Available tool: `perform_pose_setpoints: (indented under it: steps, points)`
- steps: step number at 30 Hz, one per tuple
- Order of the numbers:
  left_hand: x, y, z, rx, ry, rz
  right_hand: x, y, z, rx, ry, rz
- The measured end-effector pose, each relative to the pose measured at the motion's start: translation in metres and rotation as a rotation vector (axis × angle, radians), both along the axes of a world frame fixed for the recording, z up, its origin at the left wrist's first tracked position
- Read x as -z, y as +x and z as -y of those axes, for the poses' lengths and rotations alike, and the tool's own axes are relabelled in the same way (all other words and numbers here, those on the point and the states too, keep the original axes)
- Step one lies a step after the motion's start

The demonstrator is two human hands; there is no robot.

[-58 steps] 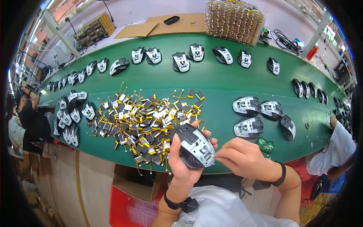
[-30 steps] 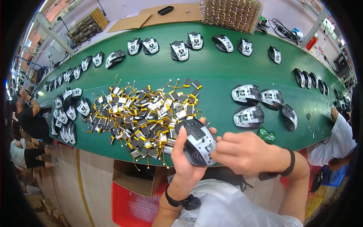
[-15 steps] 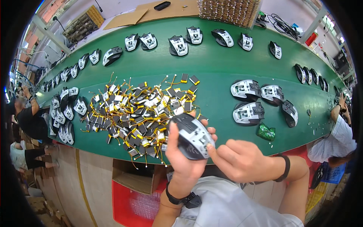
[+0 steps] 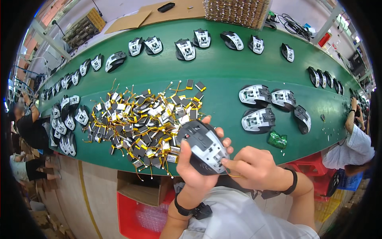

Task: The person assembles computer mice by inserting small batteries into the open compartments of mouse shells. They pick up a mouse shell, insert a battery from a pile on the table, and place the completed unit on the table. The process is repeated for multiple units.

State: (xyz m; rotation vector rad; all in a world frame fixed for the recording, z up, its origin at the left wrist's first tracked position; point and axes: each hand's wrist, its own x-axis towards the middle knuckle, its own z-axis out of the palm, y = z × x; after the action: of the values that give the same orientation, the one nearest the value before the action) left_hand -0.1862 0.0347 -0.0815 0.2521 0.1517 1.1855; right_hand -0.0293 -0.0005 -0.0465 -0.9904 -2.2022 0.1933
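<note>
My left hand (image 4: 197, 175) is wrapped round a computer mouse (image 4: 203, 149), black with a grey-white inner face turned up. An opening shows in that face near its lower right end. Right there my right hand (image 4: 254, 169) is closed, its fingertips pinched against the mouse. A thin orange wire (image 4: 234, 175) sticks out under those fingers; what is on its end is hidden. Left of the mouse spreads a heap of small flat batteries (image 4: 139, 123) with thin wires and white plugs.
On the green table (image 4: 223, 75), several mice (image 4: 258, 120) stand to the right beside a crumpled green packet (image 4: 277, 140). More mice (image 4: 185, 49) line the far side, and others (image 4: 68, 143) cluster left. A red bin (image 4: 129, 215) is below. People work at both sides.
The mouse and both hands have come slightly nearer to me. An orange wire now shows below my right fingers. The whole view has shifted a little.
</note>
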Motion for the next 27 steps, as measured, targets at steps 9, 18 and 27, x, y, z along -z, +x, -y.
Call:
perform_pose_setpoints:
  steps: [9,18,27]
  points:
    - [0.002,-0.002,-0.007,0.044,0.033,-0.011,0.025,-0.003,0.009,0.131,-0.465,-1.105]
    - [0.004,-0.003,-0.009,-0.017,0.029,-0.063,0.013,-0.021,-0.007,-0.062,-0.745,-1.458]
    - [0.004,-0.002,-0.008,-0.036,0.075,-0.088,0.019,-0.027,0.008,0.080,-0.845,-1.429]
